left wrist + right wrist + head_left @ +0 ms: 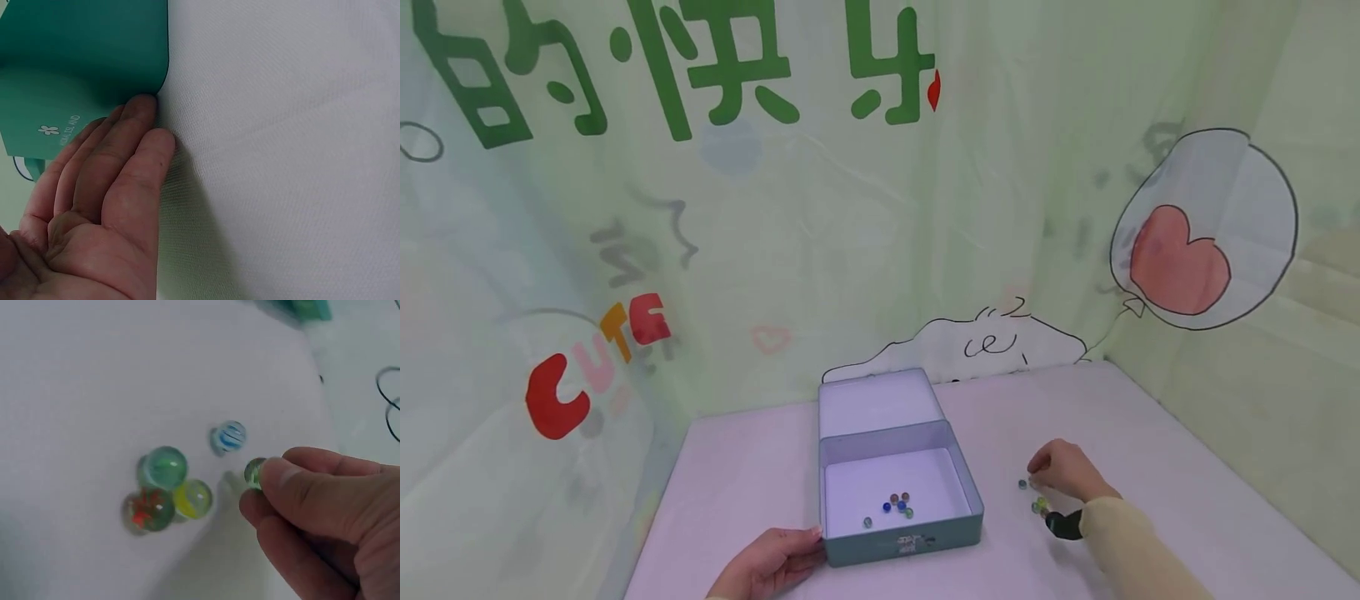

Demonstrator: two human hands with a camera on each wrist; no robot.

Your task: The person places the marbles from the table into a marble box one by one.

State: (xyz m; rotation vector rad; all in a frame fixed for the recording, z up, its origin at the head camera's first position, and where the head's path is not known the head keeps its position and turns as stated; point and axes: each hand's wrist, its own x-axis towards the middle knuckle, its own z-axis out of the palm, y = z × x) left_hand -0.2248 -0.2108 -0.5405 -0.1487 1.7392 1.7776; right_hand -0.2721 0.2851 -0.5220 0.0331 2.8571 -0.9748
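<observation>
An open teal tin box (902, 537) stands on the table with several marbles inside, among them a blue marble (887, 507). My left hand (772, 562) touches the box's front left corner; in the left wrist view its fingers (144, 119) lie fairly straight against the teal side. Between thumb and fingers my right hand (325, 512) pinches a green marble (253, 473), to the right of the box. Beside it on the table are a blue-striped marble (231, 435), a light green marble (165, 467), a yellow marble (194, 499) and a red-patterned marble (153, 509).
The box's lid (880, 404) is folded back toward the rear curtain (850, 250). Printed curtains hang behind and at both sides of the pale table (737, 467). A black band sits at the right wrist, by the cream sleeve (1131, 546).
</observation>
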